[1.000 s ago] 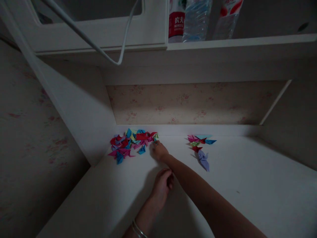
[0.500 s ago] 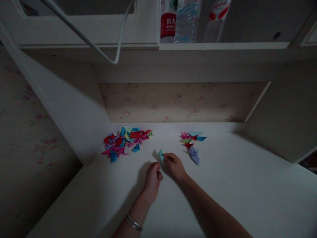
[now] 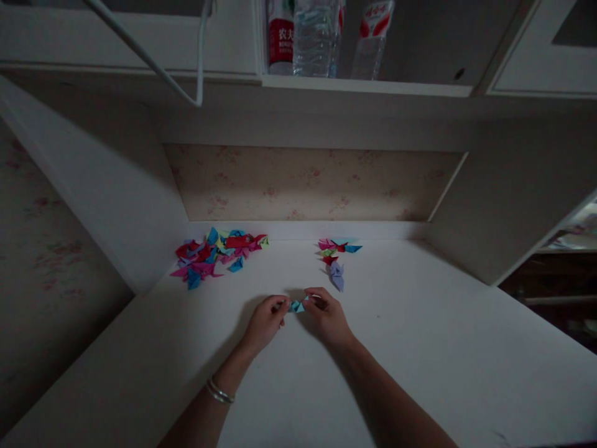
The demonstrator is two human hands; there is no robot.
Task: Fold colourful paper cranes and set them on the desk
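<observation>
A light-blue folded paper crane (image 3: 296, 306) is held just above the white desk, between my two hands. My left hand (image 3: 267, 322) pinches its left end with thumb and fingertips. At its right end, my right hand (image 3: 328, 314) pinches it the same way. Beyond my right hand lies a lavender paper crane (image 3: 336, 275), with a small group of paper cranes (image 3: 330, 252) in red, pink, green and blue behind it. A larger heap of coloured paper cranes (image 3: 205, 256) sits at the back left of the desk.
The white desk (image 3: 410, 361) ends at a low back ledge under a floral wall panel (image 3: 298, 186). Side panels stand left and right. Overhead, a shelf holds plastic bottles (image 3: 313, 38), and a white bent rod (image 3: 153, 62) hangs at the upper left.
My left hand has come up to the paper crane and now grips its left end. My right hand still holds it, lower in view. The camera view has shifted to the right.
</observation>
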